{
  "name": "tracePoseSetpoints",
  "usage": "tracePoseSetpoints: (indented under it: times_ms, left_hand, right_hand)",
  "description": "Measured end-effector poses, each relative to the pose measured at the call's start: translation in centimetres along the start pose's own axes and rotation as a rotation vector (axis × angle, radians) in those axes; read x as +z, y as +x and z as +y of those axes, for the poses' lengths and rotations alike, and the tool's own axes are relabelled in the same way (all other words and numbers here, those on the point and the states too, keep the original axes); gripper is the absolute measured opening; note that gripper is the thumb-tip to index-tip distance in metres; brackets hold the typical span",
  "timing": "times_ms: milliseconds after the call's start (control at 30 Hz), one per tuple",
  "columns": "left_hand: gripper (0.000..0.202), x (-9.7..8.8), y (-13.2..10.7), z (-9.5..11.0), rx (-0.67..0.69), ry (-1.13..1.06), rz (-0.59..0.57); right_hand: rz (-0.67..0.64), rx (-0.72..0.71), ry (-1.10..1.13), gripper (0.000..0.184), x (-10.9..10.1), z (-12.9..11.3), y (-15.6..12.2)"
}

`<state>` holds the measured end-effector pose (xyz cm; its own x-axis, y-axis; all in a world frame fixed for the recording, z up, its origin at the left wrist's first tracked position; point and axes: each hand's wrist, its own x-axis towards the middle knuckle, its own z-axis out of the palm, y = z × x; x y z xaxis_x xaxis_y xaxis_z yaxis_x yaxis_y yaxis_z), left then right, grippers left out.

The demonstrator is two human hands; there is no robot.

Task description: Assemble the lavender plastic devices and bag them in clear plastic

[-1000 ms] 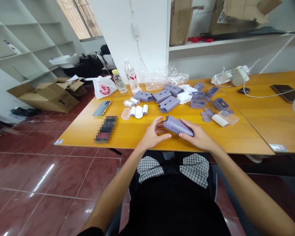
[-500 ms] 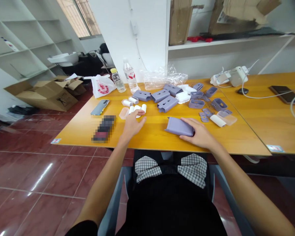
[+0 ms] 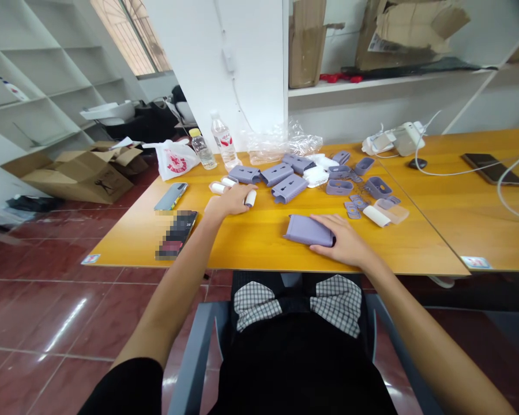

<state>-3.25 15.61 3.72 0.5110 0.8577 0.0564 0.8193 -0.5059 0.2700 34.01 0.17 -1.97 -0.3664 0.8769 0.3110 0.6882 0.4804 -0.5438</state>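
Note:
My right hand [image 3: 342,243] is wrapped round one end of a purple ribbed plastic casing [image 3: 307,229] close to the table's front edge. Across from it, my left hand [image 3: 232,202] closes its fingers on a small white roll [image 3: 251,199]; part of the roll is covered by the fingers. Two more white rolls [image 3: 218,188] lie just behind that hand. Further back is a group of purple casings with cut-out slots [image 3: 289,189]. To the right are purple open trays [image 3: 339,187], small flat purple parts [image 3: 353,208] and a white roll [image 3: 376,215] beside a clear cup [image 3: 393,212].
Two phones [image 3: 171,197] lie on the left of the wooden table [image 3: 251,248]. Behind stand a plastic bag [image 3: 176,160], two bottles [image 3: 225,141] and crumpled clear wrap [image 3: 285,144]. White chargers with cables [image 3: 393,140] and a dark phone [image 3: 493,168] are on the right.
My left hand has gone from hovering open above the white rolls to closing on one. My right hand keeps its hold on the purple casing. The camera view has shifted slightly.

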Motion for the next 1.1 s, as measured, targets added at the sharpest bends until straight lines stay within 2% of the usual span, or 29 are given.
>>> tracePoseSetpoints:
  times_ms: [133,267,400,533,633,767,933,1100]
  left_hand:
    - [0.071,0.9,-1.7,2.5,0.038,0.034,0.078]
    - [0.070,3.1,-4.4,6.1,0.139,-0.216,0.141]
    - [0.070,4.9,-6.3,8.2,0.121,-0.489,0.102]
    - [0.071,5.7,-7.5,9.0,0.116,-0.607,0.102]
    - [0.070,5.6,-8.3,9.4,0.102,-0.635,0.102]
    - [0.069,5.3,-9.1,9.6,0.104,-0.685,0.048]
    - [0.061,5.1,-9.2,9.4,0.161,-0.707,-0.025]
    - [0.054,5.3,-9.1,9.3,0.198,-0.709,-0.002]
  right_hand:
    - [-0.001,0.002,0.007,0.078,0.0,-0.1,0.0]
    - [-0.009,0.002,0.017,0.078,-0.1,-0.3,0.1]
    - [-0.037,-0.019,0.018,0.079,-0.3,-0.3,0.1]
    - [-0.065,-0.034,0.028,0.082,-0.4,-0.4,0.0]
    - [-0.050,-0.021,0.028,0.080,-0.4,-0.4,0.0]
    - [-0.051,-0.023,0.035,0.080,-0.4,-0.4,-0.1]
    - [-0.058,-0.060,0.052,0.079,-0.4,-0.1,-0.2]
    - [-0.053,-0.069,0.061,0.079,-0.5,-0.1,-0.2]
